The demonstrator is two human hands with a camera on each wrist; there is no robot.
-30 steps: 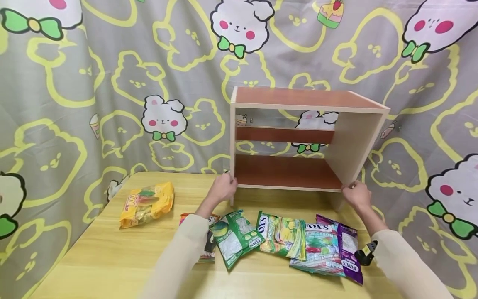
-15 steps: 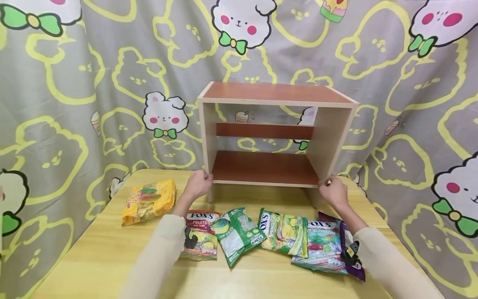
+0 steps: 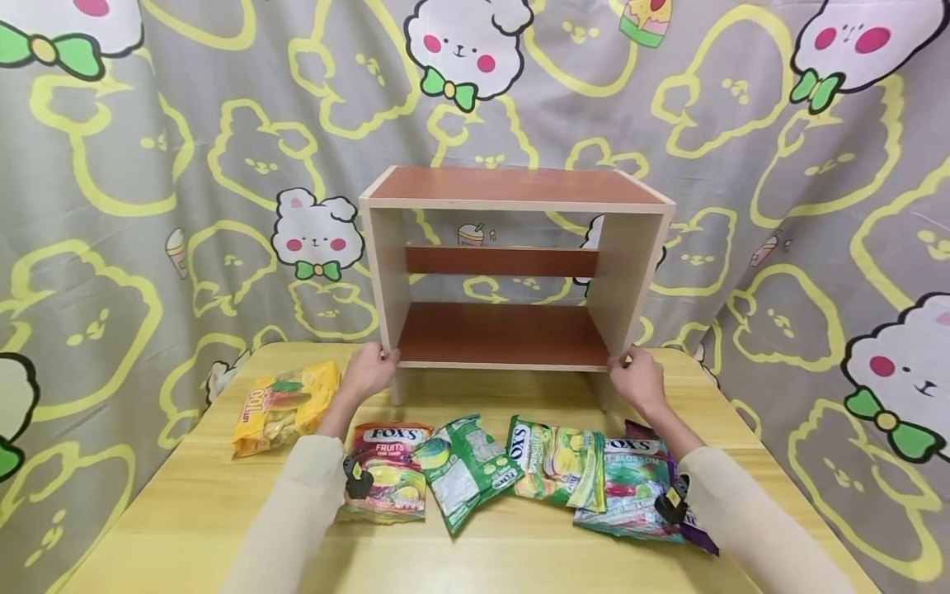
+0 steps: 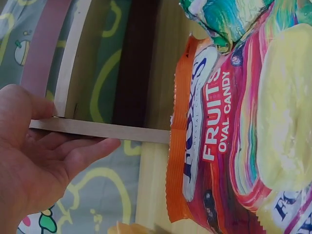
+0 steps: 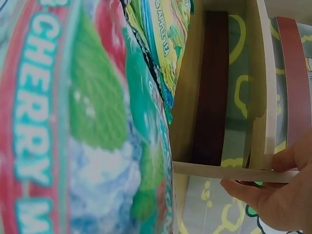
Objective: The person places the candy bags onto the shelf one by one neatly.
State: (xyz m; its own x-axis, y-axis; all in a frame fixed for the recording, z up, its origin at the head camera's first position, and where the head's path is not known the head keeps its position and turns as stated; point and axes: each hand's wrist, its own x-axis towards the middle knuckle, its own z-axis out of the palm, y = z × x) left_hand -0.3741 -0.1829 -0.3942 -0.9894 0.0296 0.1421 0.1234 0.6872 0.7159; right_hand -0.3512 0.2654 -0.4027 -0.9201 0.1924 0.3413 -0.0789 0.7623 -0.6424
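A small two-tier shelf [image 3: 512, 353] with red-brown boards and pale side panels stands upright toward the back of the table. My left hand [image 3: 371, 370] grips its left side panel at the height of the lower board. On the opposite panel, at the same height, my right hand [image 3: 640, 379] holds on. In the left wrist view the thumb of the left hand [image 4: 39, 156] lies on the inner face and the fingers on the outer face. The right wrist view shows the right hand [image 5: 278, 190] pinching the panel's edge in the same way.
Candy bags lie in front of the shelf: a red fruits bag [image 3: 392, 470], a green bag [image 3: 469, 470], a yellow-green bag [image 3: 558, 464], a teal bag [image 3: 631, 487] overlapping a purple one [image 3: 698, 535]. A yellow bag [image 3: 285, 408] lies at the left. A patterned curtain [image 3: 245, 181] hangs behind the table.
The shelf has moved left along the table with both hands on it, and it now faces more squarely forward. The red fruits bag, earlier mostly behind the left sleeve, shows more.
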